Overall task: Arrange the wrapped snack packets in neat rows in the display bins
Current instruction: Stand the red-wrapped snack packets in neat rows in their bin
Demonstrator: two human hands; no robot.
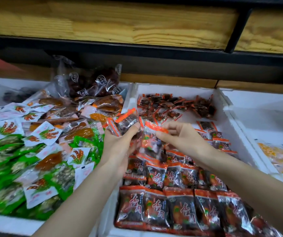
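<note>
Both forearms run off the lower edge, and the right one covers part of the rows beneath it. The left hand [118,144] curls its fingers round a small bundle of packets [125,121], which overlap and blur too much to count. The right hand [180,135] pinches the orange sealed edge of a single packet [155,129] between thumb and forefinger, just beside the bundle. The print on the wrappers is too soft to read. The packets are flat and rectangular, of glossy clear film with orange-red ends and dark contents. The middle bin [171,88] is white foam with thick walls. At its near end the packets lie in overlapping rows [171,207], and at the far end there is a loose heap [176,106] (bare white floor shows between the two). The left bin [9,223] holds a jumble of green, white and amber packets. The right bin [256,106], cut off by the picture's edge, holds yellow packets [282,156]. Above runs a pale wooden shelf [137,23] in a black metal frame [234,29].
</note>
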